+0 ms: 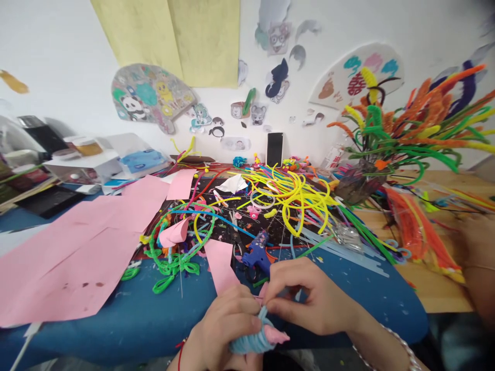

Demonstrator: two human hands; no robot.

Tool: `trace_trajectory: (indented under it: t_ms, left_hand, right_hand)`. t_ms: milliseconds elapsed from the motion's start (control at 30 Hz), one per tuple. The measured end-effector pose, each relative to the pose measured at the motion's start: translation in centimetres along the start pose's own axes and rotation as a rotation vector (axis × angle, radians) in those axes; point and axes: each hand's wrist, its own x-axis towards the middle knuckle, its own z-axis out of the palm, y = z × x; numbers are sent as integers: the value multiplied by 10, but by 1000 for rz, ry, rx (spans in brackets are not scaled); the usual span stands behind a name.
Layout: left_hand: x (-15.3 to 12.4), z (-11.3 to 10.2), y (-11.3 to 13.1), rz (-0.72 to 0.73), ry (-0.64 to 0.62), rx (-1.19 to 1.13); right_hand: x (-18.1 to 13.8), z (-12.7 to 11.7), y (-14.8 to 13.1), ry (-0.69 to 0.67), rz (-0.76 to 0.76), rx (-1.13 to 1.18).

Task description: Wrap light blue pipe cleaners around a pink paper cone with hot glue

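Observation:
My left hand (224, 330) is closed around a small light-blue pipe-cleaner bundle with a pink piece (261, 337), low in the middle of the view. My right hand (309, 296) pinches the top of the same bundle with thumb and fingertips pressed together. Just beyond the hands lie a blue glue gun (257, 253) and a strip of pink paper (221, 265) on the blue table (127, 319).
Large pink paper sheets (73, 257) cover the left. Green (174, 260) and yellow pipe cleaners (296, 198) tangle in the middle. A bunch of orange and green pipe cleaners (410, 129) stands at right. A phone (274, 148) leans on the wall. Another person's arm (479, 257) shows at far right.

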Motion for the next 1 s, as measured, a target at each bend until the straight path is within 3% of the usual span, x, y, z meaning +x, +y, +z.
trace_trajectory:
  t_ms: [100, 233, 333, 533, 767, 900, 1000]
  left_hand:
    - [2, 4, 0, 10, 55, 1]
    - [5, 12, 0, -35, 258, -48]
    - [3, 20, 3, -128, 388, -105]
    - [-8, 30, 5, -309, 501, -344]
    - [-23, 38, 2, -366, 550, -454]
    - [-21, 36, 3, -329, 522, -325]
    - [-8, 28, 5, -214, 476, -154]
  right_hand:
    - [-1, 3, 1, 19, 11, 7]
    - [-2, 7, -8, 90, 18, -89]
    - [-4, 9, -19, 141, 40, -164]
    - [-4, 14, -33, 198, 31, -222]
    - [-2, 34, -35, 318, -82, -242]
    - [-12, 45, -36, 448, -98, -332]
    - [-22, 48, -37, 429, -119, -386]
